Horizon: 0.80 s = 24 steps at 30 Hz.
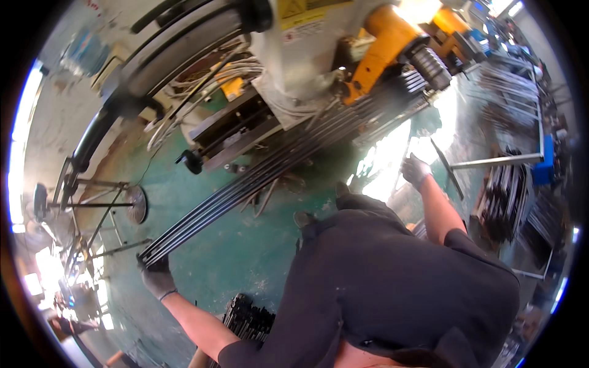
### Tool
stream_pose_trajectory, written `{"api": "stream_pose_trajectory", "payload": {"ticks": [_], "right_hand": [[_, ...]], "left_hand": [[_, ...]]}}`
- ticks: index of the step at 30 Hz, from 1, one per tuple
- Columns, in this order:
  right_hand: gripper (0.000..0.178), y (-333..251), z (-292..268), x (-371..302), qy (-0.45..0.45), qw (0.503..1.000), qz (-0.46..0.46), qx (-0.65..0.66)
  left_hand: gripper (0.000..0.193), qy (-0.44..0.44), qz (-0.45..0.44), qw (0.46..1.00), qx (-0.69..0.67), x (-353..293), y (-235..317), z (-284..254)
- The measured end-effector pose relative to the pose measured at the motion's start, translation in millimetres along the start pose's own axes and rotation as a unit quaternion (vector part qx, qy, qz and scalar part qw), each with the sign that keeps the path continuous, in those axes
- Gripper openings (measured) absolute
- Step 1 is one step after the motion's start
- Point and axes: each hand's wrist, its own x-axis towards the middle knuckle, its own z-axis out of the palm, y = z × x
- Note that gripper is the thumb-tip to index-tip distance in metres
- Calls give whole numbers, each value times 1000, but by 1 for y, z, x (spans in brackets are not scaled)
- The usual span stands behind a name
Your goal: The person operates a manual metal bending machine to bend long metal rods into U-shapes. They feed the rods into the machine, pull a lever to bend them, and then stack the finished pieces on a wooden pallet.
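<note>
Rods (pixel 276 165), bundled, run from the saw machine (pixel 307 55) down to the left hand (pixel 156 273), which clasps their free end. Right hand (pixel 415 170) grip: cannot tell. Likely hazard: unsupported span sagging, bundle fanning apart.

Daylight fills a round fisheye view with black corners. Strong glare burns out a patch of floor (pixel 392 159) near the right hand (pixel 415 170), and more white flare shows at the top edge and along the left rim. The green floor at centre is evenly lit, with soft shadows. The dark shirt (pixel 392 288) loses detail. Straight rods (pixel 276 168) bow slightly, and things near the rim look smeared and blurred.
</note>
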Motion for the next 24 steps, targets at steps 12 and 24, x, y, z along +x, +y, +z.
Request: {"api": "stream_pose_trajectory", "payload": {"ticks": [12,24], "right_hand": [[28,-13,-84,95,17,999,17,-28],[26,-175,-87,172,76,856,-2,-511]], "left_hand": [[60,308,-65,933,-175,-57,-187,92],[38,99,-260,939,-203,-100,-472,291]]}}
